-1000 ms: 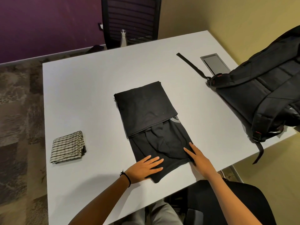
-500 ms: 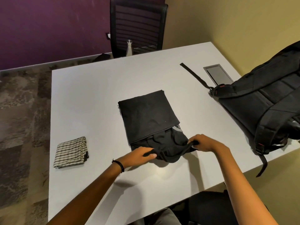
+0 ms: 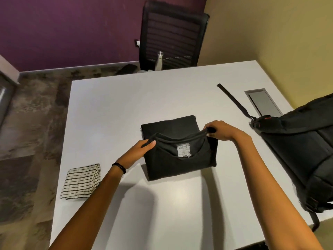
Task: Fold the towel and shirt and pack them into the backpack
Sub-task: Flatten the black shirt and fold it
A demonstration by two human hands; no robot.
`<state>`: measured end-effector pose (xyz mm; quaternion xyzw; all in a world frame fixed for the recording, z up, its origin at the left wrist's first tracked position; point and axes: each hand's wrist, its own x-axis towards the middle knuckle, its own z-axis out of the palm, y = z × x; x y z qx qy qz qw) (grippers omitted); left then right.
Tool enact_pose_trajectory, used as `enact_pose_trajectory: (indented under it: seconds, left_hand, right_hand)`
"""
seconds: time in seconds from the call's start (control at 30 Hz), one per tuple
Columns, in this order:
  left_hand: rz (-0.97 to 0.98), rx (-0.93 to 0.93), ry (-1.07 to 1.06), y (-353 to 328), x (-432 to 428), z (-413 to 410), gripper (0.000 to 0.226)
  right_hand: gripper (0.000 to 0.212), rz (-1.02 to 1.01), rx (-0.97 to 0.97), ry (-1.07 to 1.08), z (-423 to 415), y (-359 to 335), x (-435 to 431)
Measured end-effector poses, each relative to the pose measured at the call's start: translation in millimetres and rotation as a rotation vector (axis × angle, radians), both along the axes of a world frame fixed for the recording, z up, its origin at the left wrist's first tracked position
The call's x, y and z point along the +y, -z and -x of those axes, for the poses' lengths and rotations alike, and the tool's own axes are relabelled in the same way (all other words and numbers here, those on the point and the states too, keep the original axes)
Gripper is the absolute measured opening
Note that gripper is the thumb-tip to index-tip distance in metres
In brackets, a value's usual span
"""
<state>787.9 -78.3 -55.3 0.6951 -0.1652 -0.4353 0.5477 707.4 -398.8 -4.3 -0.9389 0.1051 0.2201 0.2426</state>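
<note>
1. While its thumb lies on top of the cloth, the left hand (image 3: 142, 150) pinches the left end of the shirt's neck edge, with the fingers tucked under the fabric; a dark band (image 3: 119, 166) circles that wrist.
2. The right hand (image 3: 221, 131) has its fingers curled tight on the right end of the same edge, so the collar runs taut between the two hands.
3. The black shirt (image 3: 180, 165) sits near the middle of the white table (image 3: 144, 98), folded into a compact block. The held layer is raised over the layer beneath, and a white label (image 3: 183, 150) shows inside the neck opening.
4. The striped towel (image 3: 81, 181) lies folded flat on the table beside the left forearm, close to the table's left edge and apart from the shirt.
5. The black backpack (image 3: 297, 150), with red trim, lies along the table's right edge, clear of the shirt. One strap (image 3: 234, 101) stretches across the tabletop toward the far side, next to a grey hatch (image 3: 263, 103) set into the surface.
6. Beyond the far edge stands a black office chair (image 3: 173, 35), with a metal bottle (image 3: 159, 61) in front of it.
</note>
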Motion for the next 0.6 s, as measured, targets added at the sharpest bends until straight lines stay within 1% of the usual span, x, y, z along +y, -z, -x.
enact_pose_trajectory:
  seconds: [0.07, 0.1, 0.3, 0.4, 0.53, 0.6]
  left_hand:
    - [0.009, 0.033, -0.072, 5.1, -4.7, -12.0, 0.031]
    - [0.008, 0.042, -0.113, 8.0, -7.6, -18.6, 0.027]
    - [0.010, 0.044, -0.298, 30.4, -24.3, -62.5, 0.022]
    - [-0.042, 0.010, -0.345, 44.1, -32.2, -82.9, 0.021]
    - [-0.115, -0.065, -0.403, 61.7, -41.7, -104.0, 0.030]
    - [-0.143, -0.084, -0.419, 71.7, -44.3, -111.4, 0.031]
  right_hand:
    - [0.017, 0.002, -0.027, 0.029, -18.1, 7.6, -3.3]
    - [0.018, 0.001, -0.042, 0.041, -26.5, 11.9, -5.1]
    - [0.032, 0.040, -0.097, 0.113, -69.7, 36.4, -12.4]
    - [0.025, 0.046, -0.137, 0.151, -85.5, 49.7, -14.8]
    - [0.015, 0.030, -0.201, 0.221, -104.1, 69.9, -16.6]
    - [0.011, 0.007, -0.207, 0.237, -112.7, 81.0, -16.7]
